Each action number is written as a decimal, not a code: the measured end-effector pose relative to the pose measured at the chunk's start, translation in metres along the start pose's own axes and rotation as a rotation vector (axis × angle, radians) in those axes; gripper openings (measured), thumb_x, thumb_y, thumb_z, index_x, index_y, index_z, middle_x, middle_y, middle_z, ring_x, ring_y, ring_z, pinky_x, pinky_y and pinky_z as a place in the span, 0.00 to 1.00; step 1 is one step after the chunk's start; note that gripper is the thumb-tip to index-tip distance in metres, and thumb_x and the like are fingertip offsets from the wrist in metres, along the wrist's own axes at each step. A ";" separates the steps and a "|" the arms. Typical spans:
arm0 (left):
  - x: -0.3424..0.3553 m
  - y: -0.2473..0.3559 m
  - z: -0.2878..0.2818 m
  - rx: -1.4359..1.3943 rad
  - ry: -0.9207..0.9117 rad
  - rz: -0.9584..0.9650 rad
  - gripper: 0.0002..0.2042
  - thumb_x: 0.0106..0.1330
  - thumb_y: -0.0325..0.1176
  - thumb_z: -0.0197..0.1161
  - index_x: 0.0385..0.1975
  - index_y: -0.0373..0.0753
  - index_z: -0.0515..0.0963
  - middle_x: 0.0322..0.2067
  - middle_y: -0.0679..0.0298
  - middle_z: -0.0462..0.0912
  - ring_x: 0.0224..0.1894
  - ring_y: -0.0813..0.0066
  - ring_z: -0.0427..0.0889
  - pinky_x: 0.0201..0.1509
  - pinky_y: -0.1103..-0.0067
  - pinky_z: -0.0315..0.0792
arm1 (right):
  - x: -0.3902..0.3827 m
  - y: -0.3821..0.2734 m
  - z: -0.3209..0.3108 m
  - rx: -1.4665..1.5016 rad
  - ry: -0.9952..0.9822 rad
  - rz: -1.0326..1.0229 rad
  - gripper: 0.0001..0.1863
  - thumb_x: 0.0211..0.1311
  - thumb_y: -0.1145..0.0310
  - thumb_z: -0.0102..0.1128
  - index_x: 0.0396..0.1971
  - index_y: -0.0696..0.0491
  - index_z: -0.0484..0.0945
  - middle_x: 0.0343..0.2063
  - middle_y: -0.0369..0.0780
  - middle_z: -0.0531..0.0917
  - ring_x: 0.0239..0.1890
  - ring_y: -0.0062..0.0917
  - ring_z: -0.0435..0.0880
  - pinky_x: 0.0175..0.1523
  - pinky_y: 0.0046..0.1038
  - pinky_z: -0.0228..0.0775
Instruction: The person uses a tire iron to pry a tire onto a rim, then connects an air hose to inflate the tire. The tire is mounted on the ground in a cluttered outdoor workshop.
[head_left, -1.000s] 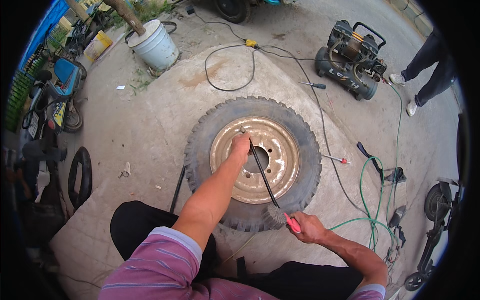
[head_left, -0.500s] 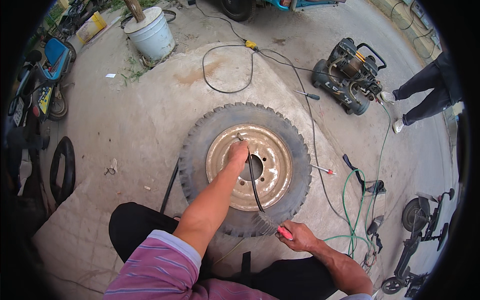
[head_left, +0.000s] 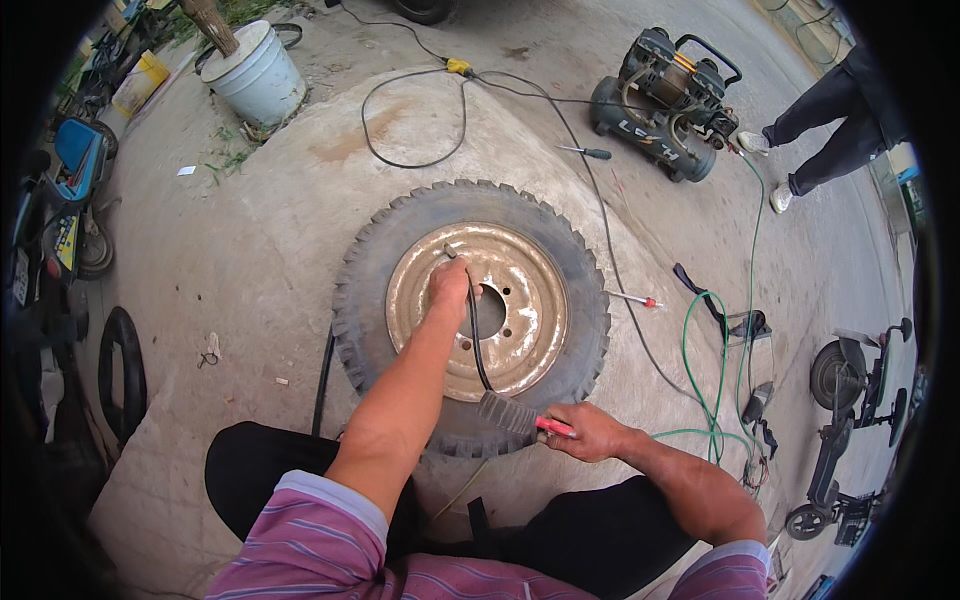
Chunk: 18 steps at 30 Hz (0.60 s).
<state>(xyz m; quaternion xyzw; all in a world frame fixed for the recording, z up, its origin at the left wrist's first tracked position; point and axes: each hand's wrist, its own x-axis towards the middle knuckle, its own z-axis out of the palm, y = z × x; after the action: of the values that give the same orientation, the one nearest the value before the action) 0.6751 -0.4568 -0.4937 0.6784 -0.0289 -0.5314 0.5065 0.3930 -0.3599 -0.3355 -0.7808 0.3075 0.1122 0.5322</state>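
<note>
A knobbly tyre point(head_left: 560, 230) on a rusty, pale-painted steel rim point(head_left: 541, 320) lies flat on the ground before me. Over the rim, my left hand point(head_left: 452, 284) is closed round the upper end of a short black hose point(head_left: 477, 345), where a small metal end piece point(head_left: 449, 250) pokes out past the fingers. The hose curves down to what looks like a tyre inflator point(head_left: 510, 413) with a grey, ribbed-looking body and a red grip. At the tyre's near right edge, my right hand point(head_left: 590, 432) is wrapped round that red grip.
An air compressor point(head_left: 660, 110) stands far right, near a person's legs point(head_left: 830, 120). Green hose point(head_left: 688, 345) and dark cable point(head_left: 610, 235) run along the right. Screwdrivers point(head_left: 597, 153) lie beyond and beside the tyre. An inner tube point(head_left: 122, 370) rests left; a white bucket point(head_left: 255, 80) stands behind.
The whole scene has shifted left and slightly up in view. The inflator's body lies more level and further over the tyre's near edge; both hands keep their hold.
</note>
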 end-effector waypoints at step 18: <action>0.005 -0.003 0.000 -0.043 -0.021 -0.008 0.13 0.70 0.40 0.52 0.27 0.37 0.73 0.18 0.61 0.74 0.14 0.70 0.74 0.17 0.74 0.70 | 0.007 0.002 -0.004 0.134 -0.014 0.016 0.20 0.63 0.52 0.61 0.32 0.56 0.72 0.24 0.48 0.76 0.29 0.42 0.77 0.35 0.39 0.67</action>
<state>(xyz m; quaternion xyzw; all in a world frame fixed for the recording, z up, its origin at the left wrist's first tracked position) 0.6758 -0.4580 -0.4991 0.6620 -0.0199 -0.5410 0.5183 0.3970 -0.3668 -0.3390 -0.7401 0.3170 0.1010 0.5845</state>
